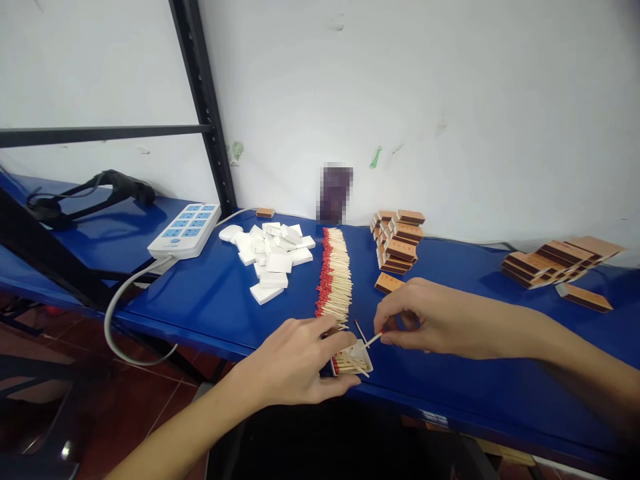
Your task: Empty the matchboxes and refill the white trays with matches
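Note:
My left hand (305, 360) is closed around a small white matchbox tray (369, 360) near the table's front edge. Matches (350, 363) lie inside it, most with red heads to the left. Between thumb and fingers, my right hand (420, 320) pinches a single match (374, 339) by its red head, its pale end over the tray. Another match (360, 331) lies slanted at the tray's far side. Just beyond my left hand runs a long row of matches (337, 273), red heads left. An orange matchbox sleeve (389, 283) lies beyond my right hand.
White trays (275, 260) are heaped on the left of the blue table (195, 293). Matchbox sleeves (400, 240) are stacked at the back, with more matchboxes (560, 260) at the right. A power strip (186, 230), its cable and a black shelf post (205, 100) stand left.

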`<state>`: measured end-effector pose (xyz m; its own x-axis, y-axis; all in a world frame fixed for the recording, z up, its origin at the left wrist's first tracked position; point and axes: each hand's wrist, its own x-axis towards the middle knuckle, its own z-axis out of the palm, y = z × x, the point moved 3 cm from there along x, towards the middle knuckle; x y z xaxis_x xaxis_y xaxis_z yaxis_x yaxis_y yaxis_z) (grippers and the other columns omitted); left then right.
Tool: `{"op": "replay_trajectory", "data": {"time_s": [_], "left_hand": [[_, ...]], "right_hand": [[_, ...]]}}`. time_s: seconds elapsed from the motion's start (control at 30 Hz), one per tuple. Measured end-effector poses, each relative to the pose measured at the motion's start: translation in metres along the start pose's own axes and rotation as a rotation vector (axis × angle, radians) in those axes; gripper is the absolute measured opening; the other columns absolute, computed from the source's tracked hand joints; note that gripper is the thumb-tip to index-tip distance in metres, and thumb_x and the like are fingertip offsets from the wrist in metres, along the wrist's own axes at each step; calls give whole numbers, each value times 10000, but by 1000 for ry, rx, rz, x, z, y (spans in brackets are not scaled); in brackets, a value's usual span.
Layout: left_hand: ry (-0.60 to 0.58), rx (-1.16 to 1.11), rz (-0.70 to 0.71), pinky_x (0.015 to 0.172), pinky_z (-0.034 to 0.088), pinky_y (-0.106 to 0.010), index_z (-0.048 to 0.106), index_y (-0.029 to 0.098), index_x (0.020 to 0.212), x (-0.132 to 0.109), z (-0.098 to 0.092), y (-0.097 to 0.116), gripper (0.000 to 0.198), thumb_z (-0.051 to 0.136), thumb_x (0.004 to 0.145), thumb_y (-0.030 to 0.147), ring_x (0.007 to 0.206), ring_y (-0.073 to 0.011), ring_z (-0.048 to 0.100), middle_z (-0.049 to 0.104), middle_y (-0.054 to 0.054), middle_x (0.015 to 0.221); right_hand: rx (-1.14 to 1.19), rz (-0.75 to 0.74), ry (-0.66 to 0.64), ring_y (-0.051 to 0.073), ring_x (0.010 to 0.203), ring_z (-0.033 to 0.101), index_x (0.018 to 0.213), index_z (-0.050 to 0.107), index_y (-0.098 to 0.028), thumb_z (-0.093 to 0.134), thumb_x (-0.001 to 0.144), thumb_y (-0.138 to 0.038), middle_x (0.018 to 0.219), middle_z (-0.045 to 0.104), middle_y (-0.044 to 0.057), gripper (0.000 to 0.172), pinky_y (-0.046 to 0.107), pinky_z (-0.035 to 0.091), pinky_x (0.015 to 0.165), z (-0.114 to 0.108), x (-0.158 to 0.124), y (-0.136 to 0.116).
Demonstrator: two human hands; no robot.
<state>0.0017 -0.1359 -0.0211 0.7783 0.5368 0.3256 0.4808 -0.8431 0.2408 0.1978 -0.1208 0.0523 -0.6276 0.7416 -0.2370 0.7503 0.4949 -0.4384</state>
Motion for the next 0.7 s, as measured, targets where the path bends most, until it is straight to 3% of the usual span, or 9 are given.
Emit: {"op": "replay_trajectory", "data": {"time_s": [0.17,0.4,0.53,0.7], "left_hand": [[-23,25,21,606,482,-273,608,238,1177,0,-3,2,349,543,923,468,748,-168,626,601,-31,969],[-16,49,43,612,471,-276,564,221,1184,-1,-2,1,362,539,927,475,793,-180,635,604,-35,998],[-4,63,33,570,437,-280,548,183,1039,-1,-1,0,330,547,920,490,758,-175,617,602,-24,950],[-25,52,65,560,407,-264,566,188,966,-1,-4,0,313,487,962,491,716,-138,587,566,-18,939]], "right_hand": [[16,-2,-10,131,603,574,842,720,-245,558,894,-420,710,667,-6,244,252,392,553,-2,-8,-2],[-28,12,-46,113,567,501,710,610,-212,531,864,-274,639,594,-33,183,248,375,544,6,-6,-3],[11,-48,14,118,649,532,693,576,-200,580,781,-222,741,620,-17,91,243,403,590,7,0,-9],[127,-110,104,108,658,535,591,529,-185,596,713,-168,890,674,13,140,247,398,577,7,0,-10]]}}
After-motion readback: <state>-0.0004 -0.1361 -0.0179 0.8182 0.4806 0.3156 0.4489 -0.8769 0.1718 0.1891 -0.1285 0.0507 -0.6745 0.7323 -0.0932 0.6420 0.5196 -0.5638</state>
